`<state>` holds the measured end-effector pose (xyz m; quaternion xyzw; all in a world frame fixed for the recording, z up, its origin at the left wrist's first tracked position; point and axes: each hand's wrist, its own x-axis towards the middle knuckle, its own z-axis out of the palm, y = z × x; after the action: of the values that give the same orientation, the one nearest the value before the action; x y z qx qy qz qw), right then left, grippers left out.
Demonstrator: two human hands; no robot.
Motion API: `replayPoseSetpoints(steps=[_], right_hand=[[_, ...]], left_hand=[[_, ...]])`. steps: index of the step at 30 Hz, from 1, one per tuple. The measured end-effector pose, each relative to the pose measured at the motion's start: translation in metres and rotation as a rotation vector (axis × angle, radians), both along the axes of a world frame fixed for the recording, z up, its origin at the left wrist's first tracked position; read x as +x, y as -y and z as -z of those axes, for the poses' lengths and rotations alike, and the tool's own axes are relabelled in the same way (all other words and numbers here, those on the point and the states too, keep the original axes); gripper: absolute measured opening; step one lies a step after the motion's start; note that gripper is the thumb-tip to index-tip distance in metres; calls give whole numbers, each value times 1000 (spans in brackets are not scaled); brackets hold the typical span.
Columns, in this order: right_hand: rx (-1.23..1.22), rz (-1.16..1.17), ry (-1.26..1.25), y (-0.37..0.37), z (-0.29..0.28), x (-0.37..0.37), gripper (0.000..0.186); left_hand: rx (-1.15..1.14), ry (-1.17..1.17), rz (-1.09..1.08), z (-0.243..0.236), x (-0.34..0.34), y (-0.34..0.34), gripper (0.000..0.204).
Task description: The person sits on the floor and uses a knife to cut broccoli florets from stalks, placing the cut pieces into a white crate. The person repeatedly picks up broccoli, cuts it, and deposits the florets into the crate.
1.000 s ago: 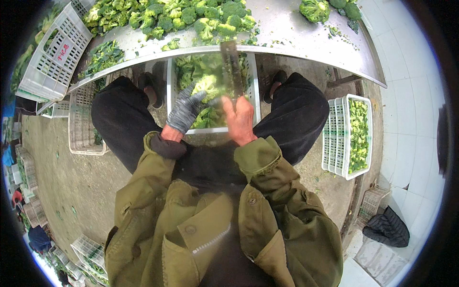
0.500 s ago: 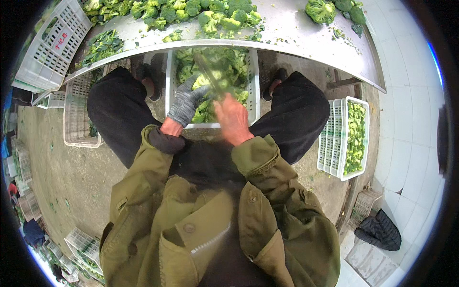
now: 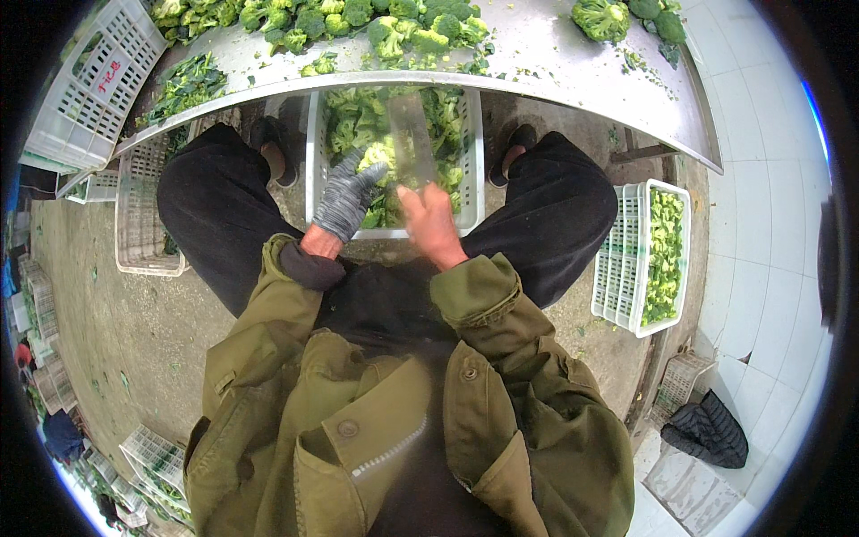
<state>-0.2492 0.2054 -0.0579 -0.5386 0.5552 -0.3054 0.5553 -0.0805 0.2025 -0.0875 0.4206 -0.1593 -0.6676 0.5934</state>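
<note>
My left hand (image 3: pixel 346 195), in a grey knitted glove, is closed round a piece of broccoli (image 3: pixel 377 154) above a white plastic crate (image 3: pixel 477 157). Bare, my right hand (image 3: pixel 431 222) grips a knife (image 3: pixel 411 139) whose broad blade points away from me, blurred by motion. The blade stands just right of the held broccoli, with a small gap between them. Beneath both hands, cut broccoli (image 3: pixel 447 112) fills the crate, which sits between my legs. The knife's handle is hidden in my fist.
A metal table (image 3: pixel 537 54) spans the far side, its edge just beyond the crate, with broccoli heaps (image 3: pixel 420 31) and leaf scraps (image 3: pixel 192 85) on it. A broccoli-filled crate (image 3: pixel 640 259) stands at right. Another crate (image 3: pixel 80 98) leans at far left; a dirty crate (image 3: pixel 148 259) is beside my left leg.
The knife blade has swung from slanting left across the broccoli to nearly upright, on its right. My left hand still grips the broccoli, having barely moved.
</note>
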Motion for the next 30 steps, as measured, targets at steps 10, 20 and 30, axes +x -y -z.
replayPoseSetpoints(steps=[10,20,30], right_hand=[[-281,28,-211,1,-2,-5,18],[-425,51,-279,6,-1,-9,19],[-436,-92,-338,-1,-12,-4,22]], left_hand=[[-80,-169,-5,6,3,-1,44],[-131,-111,40,-3,1,-1,44],[-216,-159,76,21,6,0,45]])
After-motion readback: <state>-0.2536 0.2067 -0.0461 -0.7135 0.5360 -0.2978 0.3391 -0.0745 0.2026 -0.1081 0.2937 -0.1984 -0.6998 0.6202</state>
